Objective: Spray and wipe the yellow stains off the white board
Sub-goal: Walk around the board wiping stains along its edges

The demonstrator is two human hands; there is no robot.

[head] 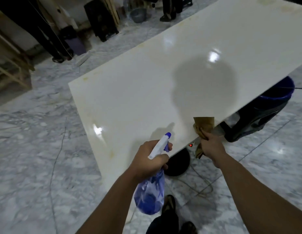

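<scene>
ITEM: white board (163,85). Large glossy slab, lying flat, raised off the marble floor (37,149). Near corner sits just in front of you.

ITEM: yellow stains. Faint. One patch near the left edge by the near corner (111,152), a small spot at the far-left corner (85,79), a streak along the far-left edge (140,46), a ring-like patch at the far right (287,9). Glare and the head shadow prob. hide more in the middle; can't tell from here.

ITEM: left hand (150,159). Closed round the neck of the spray bottle (151,191), w/ a finger on the blue trigger. Nozzle aims fwd over the board. Bottle is blue-tinted, part full.

ITEM: right hand (212,146). Closed on a brown cloth (204,125); cloth's upper part lies on the board's right edge, the rest hangs below your fist.

STEP IN HAND (judged): spraying, wipe to follow.

HOW TO DO IT WELL:
- Swing the nozzle left to the near patch; it's closest.
- Short bursts, low angle, so mist lands on the board, not the floor.
- Bring the cloth across flat, not bunched.
- Wipe toward the edge, then check against the glare from another angle.
- Work outward to the far stains after.
</scene>
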